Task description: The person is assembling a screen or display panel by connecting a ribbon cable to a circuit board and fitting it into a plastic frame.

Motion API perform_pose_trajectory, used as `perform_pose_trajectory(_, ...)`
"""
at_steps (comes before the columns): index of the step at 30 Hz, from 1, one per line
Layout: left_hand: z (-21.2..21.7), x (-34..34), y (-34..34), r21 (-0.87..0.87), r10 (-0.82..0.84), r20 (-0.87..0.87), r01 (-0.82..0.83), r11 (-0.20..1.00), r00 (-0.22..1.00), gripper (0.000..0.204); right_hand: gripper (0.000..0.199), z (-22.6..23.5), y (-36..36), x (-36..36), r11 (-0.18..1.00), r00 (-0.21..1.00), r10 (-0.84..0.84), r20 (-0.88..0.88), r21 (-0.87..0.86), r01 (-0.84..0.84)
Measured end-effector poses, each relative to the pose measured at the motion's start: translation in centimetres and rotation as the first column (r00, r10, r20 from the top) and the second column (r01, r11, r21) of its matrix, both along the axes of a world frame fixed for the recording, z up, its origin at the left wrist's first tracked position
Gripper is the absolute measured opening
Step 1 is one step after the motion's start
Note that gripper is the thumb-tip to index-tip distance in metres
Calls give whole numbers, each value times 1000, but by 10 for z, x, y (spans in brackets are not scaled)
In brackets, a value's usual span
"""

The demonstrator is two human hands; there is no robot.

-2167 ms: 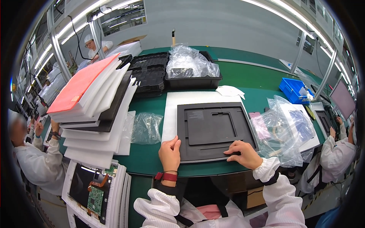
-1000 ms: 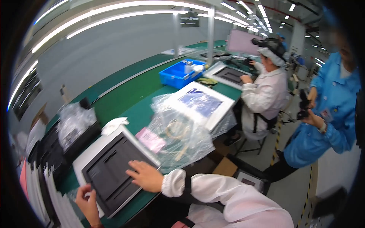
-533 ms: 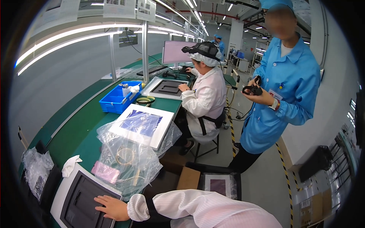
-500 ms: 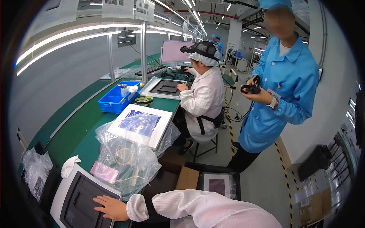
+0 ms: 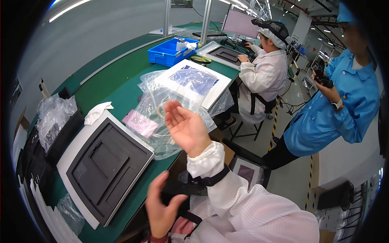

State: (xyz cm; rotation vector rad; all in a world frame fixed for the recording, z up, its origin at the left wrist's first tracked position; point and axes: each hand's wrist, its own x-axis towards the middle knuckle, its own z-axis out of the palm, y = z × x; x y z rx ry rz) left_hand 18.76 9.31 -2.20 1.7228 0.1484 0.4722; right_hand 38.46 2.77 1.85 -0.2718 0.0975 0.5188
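Observation:
My right hand (image 5: 187, 131) is raised palm up over the table's front edge, fingers extended and holding nothing. My left hand (image 5: 161, 208) is lower, thumb and fingers apart, also holding nothing. To their left lies a dark grey recessed panel (image 5: 107, 162) in a pale frame (image 5: 68, 164) on the green table; both hands are apart from it. A white cloth (image 5: 96, 112) rests at the frame's far corner. Behind my right hand, clear plastic bags (image 5: 148, 91) spread beside a pink packet (image 5: 139, 123). A white-bordered sheet with a blue centre (image 5: 210, 77) lies partly under the plastic.
A blue divided bin (image 5: 164, 55) holds a small bottle. A black bin (image 5: 65, 135) with crumpled plastic (image 5: 54, 121) stands left of the panel. A seated co-worker (image 5: 263, 73) handles a similar panel (image 5: 225, 55); a person in a blue coat (image 5: 320, 121) stands at right.
My right hand has lifted off the dark panel and turned palm up. My left hand has come into view. The view has shifted, so the panel shows whole.

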Motion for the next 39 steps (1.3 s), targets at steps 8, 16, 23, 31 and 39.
perform_pose_trajectory(8, -26, 33, -60, -554, -691, -13, 570, 606, 723, 76, 20, 32, -79, -20, 827, 988, -35, -148, 550, 111)
perform_pose_trajectory(16, -6, 21, -77, -414, -702, 54, 656, 632, 710, 64, 13, 66, -115, -61, 614, 994, -102, 30, 789, 39)
perform_pose_trajectory(23, -7, 5, -83, -261, -601, 233, 644, 719, 765, 38, 14, 95, -163, -123, 385, 379, -385, 841, 520, -763)
perform_pose_trajectory(31, 6, 2, -84, -58, -577, 345, 630, 774, 740, 32, 14, 73, -173, -133, 353, 299, -444, 845, 471, -809)
perform_pose_trajectory(39, 14, 9, -97, -15, -583, 346, 626, 780, 735, 31, 12, 82, -185, -136, 307, 190, -472, 861, 362, -880)
